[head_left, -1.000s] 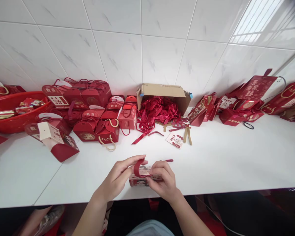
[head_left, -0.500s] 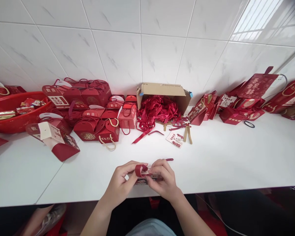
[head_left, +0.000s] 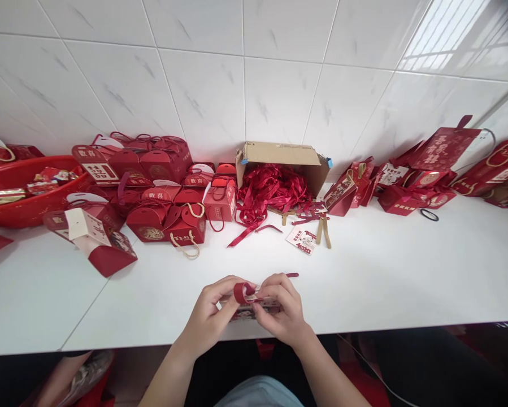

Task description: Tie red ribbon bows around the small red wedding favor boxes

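Observation:
Near the table's front edge, my left hand (head_left: 215, 308) pinches a curled dark red strap (head_left: 242, 293) at the top of a small printed box (head_left: 244, 312). From the other side, my right hand (head_left: 281, 308) has its fingers closed on the same strap and the box top. Both hands cover most of the box. Behind my right hand, the tip of another dark red strip (head_left: 292, 275) shows on the table. A printed card (head_left: 302, 239) and two gold strips (head_left: 323, 233) lie farther back.
On the white table (head_left: 385, 271), a cardboard box (head_left: 279, 152) spills red ribbons (head_left: 273, 189). Red gift boxes (head_left: 147, 220) stand at the left, beside a red basin (head_left: 33, 203). More red boxes (head_left: 400, 200) and a black ring (head_left: 429, 215) are at the right.
Both hands remain almost in place, still on the strap and box. The curled strap has tilted slightly; the camera view has shifted a little.

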### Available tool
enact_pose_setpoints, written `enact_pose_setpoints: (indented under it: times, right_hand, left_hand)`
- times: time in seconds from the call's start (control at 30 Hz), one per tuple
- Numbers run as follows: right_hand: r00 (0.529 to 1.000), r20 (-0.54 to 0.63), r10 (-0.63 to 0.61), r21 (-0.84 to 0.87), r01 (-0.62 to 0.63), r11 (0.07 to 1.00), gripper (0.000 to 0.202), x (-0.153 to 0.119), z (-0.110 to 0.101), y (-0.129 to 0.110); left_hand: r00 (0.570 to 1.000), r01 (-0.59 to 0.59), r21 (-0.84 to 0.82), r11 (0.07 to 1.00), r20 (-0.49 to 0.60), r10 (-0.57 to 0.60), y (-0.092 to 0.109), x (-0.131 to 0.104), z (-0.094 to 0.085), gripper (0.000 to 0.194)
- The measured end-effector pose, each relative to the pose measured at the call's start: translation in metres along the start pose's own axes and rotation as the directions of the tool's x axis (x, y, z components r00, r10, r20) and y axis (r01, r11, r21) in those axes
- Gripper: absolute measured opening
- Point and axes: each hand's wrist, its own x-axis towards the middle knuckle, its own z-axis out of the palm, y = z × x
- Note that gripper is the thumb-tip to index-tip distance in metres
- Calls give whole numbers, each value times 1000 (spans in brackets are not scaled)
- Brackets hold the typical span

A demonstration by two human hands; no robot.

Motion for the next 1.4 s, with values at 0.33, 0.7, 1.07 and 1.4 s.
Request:
enact_pose_setpoints:
  times: [0.33,0.7,1.07,1.4]
  right_hand:
    - [999,-25,-37,-22,36,999,22,-1,0,3]
    - [989,129,73,-6,-73,997,37,4,-13,-9]
    - [954,283,98,-20,-96,995,27,5,-20,-17]
    - [984,177,8,2,-8,1000,21,2,-12,-15]
  left_hand:
    - [988,-120,-30,992,90,122,-2,-4,-6,21]
    - [966,-253,31,967,61,251,-25,-5,-6,10]
    - [913,-407,95,909,44,404,-31,-9,-5,20]
    - [893,-450,45,892,7,450,-35,-9,-2,14]
